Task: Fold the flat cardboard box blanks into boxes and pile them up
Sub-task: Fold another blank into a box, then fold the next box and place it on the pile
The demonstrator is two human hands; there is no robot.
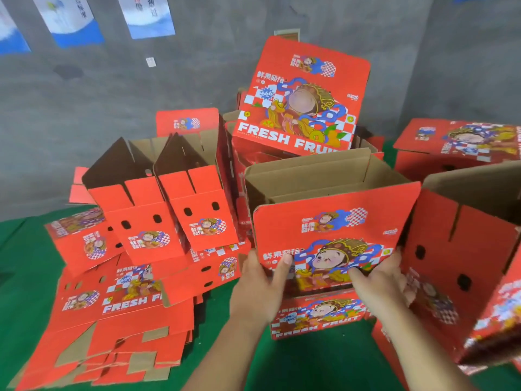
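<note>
My left hand (260,280) and right hand (379,279) pinch the open box (324,227), thumbs on its front; flat blanks (112,320) lie left.

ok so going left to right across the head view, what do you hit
Stack of flat blanks → two open folded boxes standing side by side → left hand → box being held → right hand → open box on its side at the right edge.
</note>
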